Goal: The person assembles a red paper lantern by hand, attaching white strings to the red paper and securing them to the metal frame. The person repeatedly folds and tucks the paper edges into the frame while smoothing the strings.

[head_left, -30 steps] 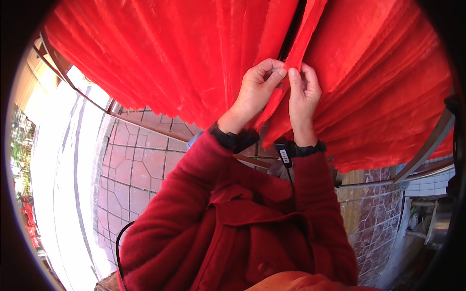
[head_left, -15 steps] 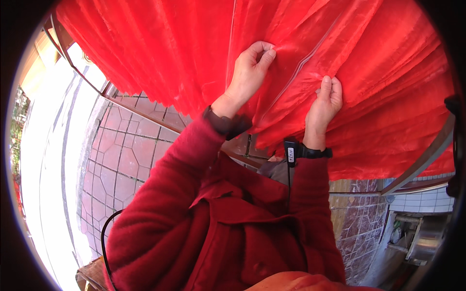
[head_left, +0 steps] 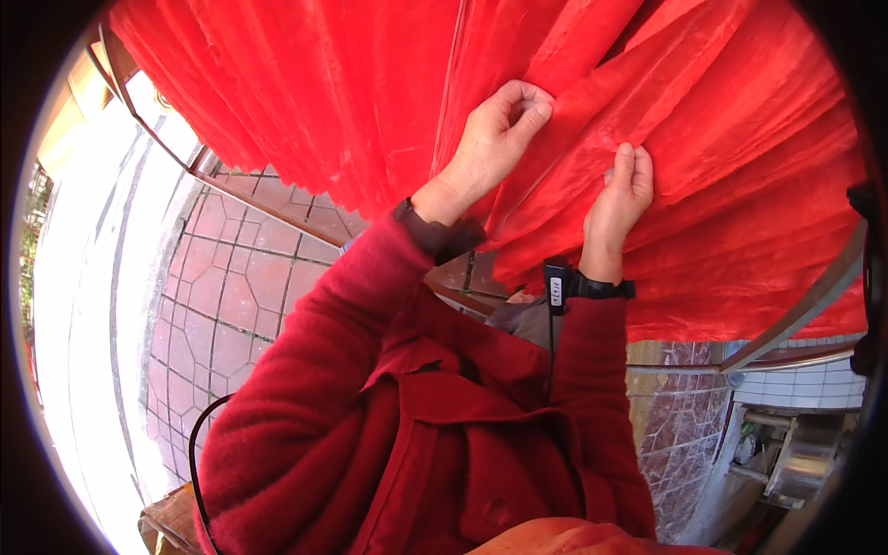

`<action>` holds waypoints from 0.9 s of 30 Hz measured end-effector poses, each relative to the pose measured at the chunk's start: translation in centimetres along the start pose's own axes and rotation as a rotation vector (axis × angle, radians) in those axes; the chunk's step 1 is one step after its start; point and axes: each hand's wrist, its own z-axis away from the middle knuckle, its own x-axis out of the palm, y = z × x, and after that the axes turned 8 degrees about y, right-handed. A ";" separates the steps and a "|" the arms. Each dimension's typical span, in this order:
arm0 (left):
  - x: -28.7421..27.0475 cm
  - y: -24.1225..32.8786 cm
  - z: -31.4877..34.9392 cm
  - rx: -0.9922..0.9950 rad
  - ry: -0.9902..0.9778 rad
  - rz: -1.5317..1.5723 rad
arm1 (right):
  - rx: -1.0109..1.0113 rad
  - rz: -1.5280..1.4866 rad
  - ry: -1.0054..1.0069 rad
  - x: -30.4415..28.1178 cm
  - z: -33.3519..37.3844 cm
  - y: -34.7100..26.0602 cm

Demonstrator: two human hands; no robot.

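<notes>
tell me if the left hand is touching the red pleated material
Touching: the head view shows the left hand pinching a fold of the red pleated material between thumb and fingers.

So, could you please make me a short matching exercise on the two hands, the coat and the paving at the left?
Column one:
1. left hand
2. paving
3. right hand
4. coat

Column two:
A. dark red, covering both forearms
B. pinching the pleated red material, lower in the picture than the other hand
C. pinching the same material, higher in the picture
D. pinkish, with dark joint lines

Right pairs: 1-C, 2-D, 3-B, 4-A
</notes>
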 end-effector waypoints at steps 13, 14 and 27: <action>-0.8 -6.2 2.7 -0.166 -0.217 -0.433 | -0.004 0.210 -0.276 -1.5 1.2 5.0; -0.9 -7.0 3.5 -0.080 -0.200 -0.393 | 0.002 0.239 -0.271 -2.2 1.4 6.0; -2.5 -14.2 7.7 -0.234 -0.044 -0.629 | 0.091 0.251 -0.355 -5.3 1.7 10.1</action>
